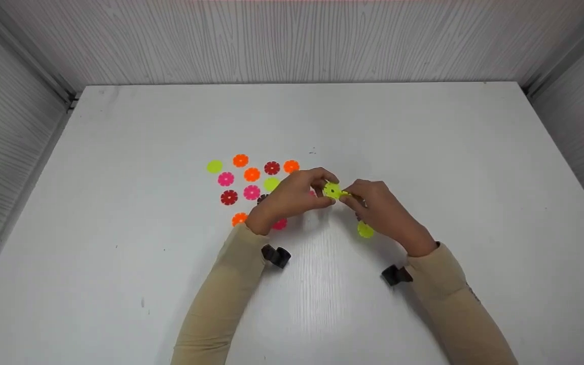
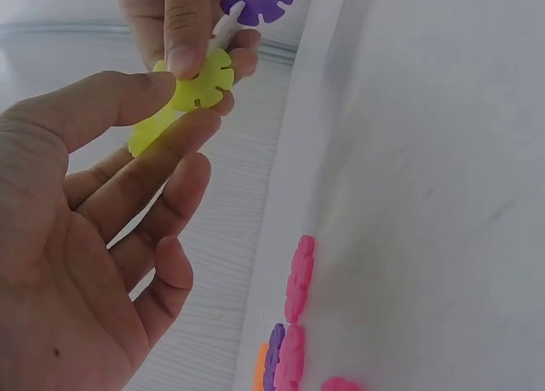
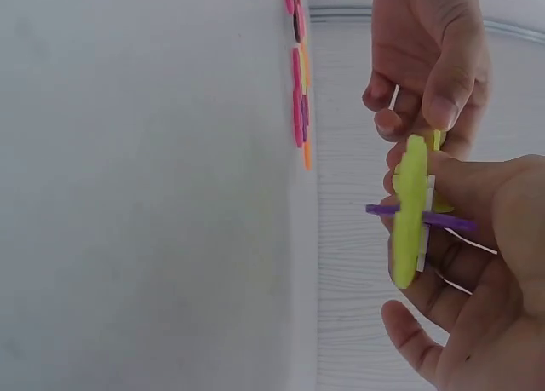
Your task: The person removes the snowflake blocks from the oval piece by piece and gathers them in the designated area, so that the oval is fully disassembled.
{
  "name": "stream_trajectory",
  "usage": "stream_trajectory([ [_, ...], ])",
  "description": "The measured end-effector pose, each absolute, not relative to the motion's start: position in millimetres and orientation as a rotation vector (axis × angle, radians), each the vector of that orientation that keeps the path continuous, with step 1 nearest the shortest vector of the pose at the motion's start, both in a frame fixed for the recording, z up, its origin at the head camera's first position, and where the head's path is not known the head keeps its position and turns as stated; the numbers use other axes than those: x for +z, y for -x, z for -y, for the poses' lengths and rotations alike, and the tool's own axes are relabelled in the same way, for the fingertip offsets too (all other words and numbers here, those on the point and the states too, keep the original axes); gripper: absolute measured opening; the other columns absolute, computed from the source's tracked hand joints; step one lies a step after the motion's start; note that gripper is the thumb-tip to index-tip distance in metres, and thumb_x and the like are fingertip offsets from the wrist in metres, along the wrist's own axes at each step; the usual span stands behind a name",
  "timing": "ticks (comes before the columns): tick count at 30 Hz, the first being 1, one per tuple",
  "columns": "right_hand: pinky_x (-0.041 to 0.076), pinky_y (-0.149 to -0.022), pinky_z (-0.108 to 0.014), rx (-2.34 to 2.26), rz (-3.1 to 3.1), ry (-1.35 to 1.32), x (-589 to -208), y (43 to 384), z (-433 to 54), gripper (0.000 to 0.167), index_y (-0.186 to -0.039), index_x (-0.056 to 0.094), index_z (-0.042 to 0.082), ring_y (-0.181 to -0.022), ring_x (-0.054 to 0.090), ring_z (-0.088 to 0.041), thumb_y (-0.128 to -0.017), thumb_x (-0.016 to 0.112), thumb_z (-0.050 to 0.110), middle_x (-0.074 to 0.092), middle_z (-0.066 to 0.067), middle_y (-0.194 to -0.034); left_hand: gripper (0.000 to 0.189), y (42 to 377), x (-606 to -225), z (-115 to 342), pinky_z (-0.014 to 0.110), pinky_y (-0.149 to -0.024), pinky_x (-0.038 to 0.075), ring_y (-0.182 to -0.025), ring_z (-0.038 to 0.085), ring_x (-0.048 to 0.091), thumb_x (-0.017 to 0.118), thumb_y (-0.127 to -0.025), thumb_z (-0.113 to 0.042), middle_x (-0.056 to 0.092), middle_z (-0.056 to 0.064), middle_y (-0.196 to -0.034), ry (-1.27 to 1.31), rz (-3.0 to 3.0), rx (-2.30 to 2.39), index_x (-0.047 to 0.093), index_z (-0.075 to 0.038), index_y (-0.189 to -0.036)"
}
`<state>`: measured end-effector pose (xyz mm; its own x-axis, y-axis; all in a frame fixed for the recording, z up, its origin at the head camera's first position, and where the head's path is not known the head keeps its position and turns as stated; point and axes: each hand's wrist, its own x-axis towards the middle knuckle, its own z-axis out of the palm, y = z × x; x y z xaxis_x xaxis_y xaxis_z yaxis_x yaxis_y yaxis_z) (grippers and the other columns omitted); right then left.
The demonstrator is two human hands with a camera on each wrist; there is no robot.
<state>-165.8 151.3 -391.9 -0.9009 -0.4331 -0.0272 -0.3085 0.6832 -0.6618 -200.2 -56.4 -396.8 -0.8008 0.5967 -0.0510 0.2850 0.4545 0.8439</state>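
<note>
Between thumb and fingers, my left hand (image 1: pixel 292 195) pinches a yellow notched disc (image 1: pixel 331 190) above the table. My right hand (image 1: pixel 386 208) meets it from the right and grips a small chain of joined notched discs. Part of that chain is a purple disc (image 2: pixel 274 1) with a white disc (image 2: pixel 223 33) beside it. Seen edge-on in the right wrist view, a yellow disc (image 3: pixel 411 225) crosses the purple one. Another yellow disc (image 1: pixel 365 229) shows below my right hand in the head view. Fingers partly hide where the pieces join.
Loose notched discs lie on the white table (image 1: pixel 119 284) left of and under my left hand, among them an orange disc (image 1: pixel 240 160), a dark red disc (image 1: pixel 229 197), a pink disc (image 1: pixel 225 179) and a yellow-green disc (image 1: pixel 215 167). Panelled walls (image 1: pixel 292 40) enclose the back and sides.
</note>
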Motion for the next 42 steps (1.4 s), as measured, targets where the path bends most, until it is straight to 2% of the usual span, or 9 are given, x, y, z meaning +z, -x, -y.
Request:
stream_trajectory([
  [5,0.044,-0.081,-0.038,-0.908,-2.826,0.818,-393.2,165.1,-152.1,0.015,-0.099,0.072,0.000,-0.063,0.050,-0.013,-0.092,0.064,0.011,0.063,-0.006,-0.077,0.043,199.5,-395.4,54.4,0.025,-0.076,0.047,-0.091,0.020,0.056,0.073,-0.086,-0.029,0.066,0.004,-0.102,-0.770,-2.420,1.181,0.063,-0.012,-0.124],
  [9,0.044,-0.084,-0.043,-0.893,-2.833,0.982,-394.9,166.7,-156.7,0.013,-0.096,0.071,-0.001,-0.068,0.054,-0.016,-0.092,0.063,0.008,0.065,-0.006,-0.079,0.039,199.6,-393.6,52.6,0.024,-0.075,0.048,-0.090,0.020,0.058,0.072,-0.087,-0.028,0.069,0.004,-0.104,-0.851,-2.440,1.110,0.066,-0.010,-0.121],
  [14,0.040,-0.091,-0.046,-0.857,-2.791,1.023,-394.0,167.4,-160.7,0.014,-0.095,0.070,0.000,-0.074,0.059,-0.018,-0.094,0.061,0.011,0.066,-0.007,-0.081,0.036,199.9,-391.9,52.8,0.024,-0.075,0.049,-0.087,0.017,0.058,0.070,-0.089,-0.024,0.070,0.004,-0.105,-0.939,-2.412,1.076,0.066,-0.008,-0.121],
  [19,0.029,-0.086,-0.043,-0.867,-2.779,1.002,-393.0,167.5,-161.3,0.012,-0.095,0.070,0.002,-0.072,0.056,-0.015,-0.093,0.062,0.011,0.065,-0.006,-0.080,0.034,197.6,-391.9,53.8,0.023,-0.075,0.049,-0.084,0.016,0.057,0.070,-0.089,-0.023,0.071,0.004,-0.103,-0.979,-2.464,1.091,0.067,-0.008,-0.119],
  [23,0.023,-0.082,-0.042,-0.915,-2.822,0.998,-390.1,167.8,-161.7,0.012,-0.097,0.071,0.003,-0.069,0.055,-0.014,-0.093,0.061,0.010,0.065,-0.006,-0.081,0.035,193.5,-389.7,53.2,0.030,-0.077,0.047,-0.078,0.019,0.058,0.071,-0.088,-0.026,0.072,0.005,-0.093,-1.111,-2.685,1.020,0.068,-0.008,-0.117],
  [26,0.022,-0.082,-0.042,-0.928,-2.833,0.990,-387.9,168.2,-160.9,0.014,-0.099,0.071,0.003,-0.071,0.056,-0.016,-0.095,0.060,0.010,0.066,-0.007,-0.084,0.035,191.7,-387.5,53.1,0.032,-0.078,0.046,-0.078,0.020,0.058,0.071,-0.087,-0.027,0.072,0.005,-0.091,-1.127,-2.760,0.990,0.068,-0.008,-0.117],
  [31,0.023,-0.084,-0.044,-0.877,-2.803,0.974,-391.0,168.9,-158.9,0.013,-0.098,0.070,0.003,-0.076,0.059,-0.017,-0.094,0.061,0.011,0.068,-0.008,-0.086,0.036,193.2,-386.0,55.3,0.026,-0.072,0.047,-0.081,0.020,0.057,0.071,-0.088,-0.027,0.071,0.006,-0.095,-1.024,-2.656,0.958,0.068,-0.009,-0.119],
  [35,0.023,-0.084,-0.045,-0.867,-2.795,0.987,-392.6,168.1,-158.0,0.010,-0.095,0.070,0.003,-0.076,0.058,-0.016,-0.092,0.063,0.009,0.068,-0.008,-0.084,0.036,195.0,-385.9,57.8,0.024,-0.072,0.045,-0.084,0.021,0.057,0.069,-0.089,-0.025,0.069,0.007,-0.097,-1.018,-2.556,0.984,0.066,-0.008,-0.120],
  [42,0.024,-0.089,-0.052,-0.871,-2.949,0.982,-390.0,166.4,-152.5,0.010,-0.096,0.070,0.001,-0.075,0.061,-0.019,-0.092,0.062,0.008,0.067,-0.007,-0.083,0.033,196.1,-386.5,57.7,0.029,-0.073,0.045,-0.073,0.019,0.060,0.072,-0.086,-0.030,0.072,0.006,-0.086,-1.140,-2.786,1.006,0.071,-0.009,-0.113],
])
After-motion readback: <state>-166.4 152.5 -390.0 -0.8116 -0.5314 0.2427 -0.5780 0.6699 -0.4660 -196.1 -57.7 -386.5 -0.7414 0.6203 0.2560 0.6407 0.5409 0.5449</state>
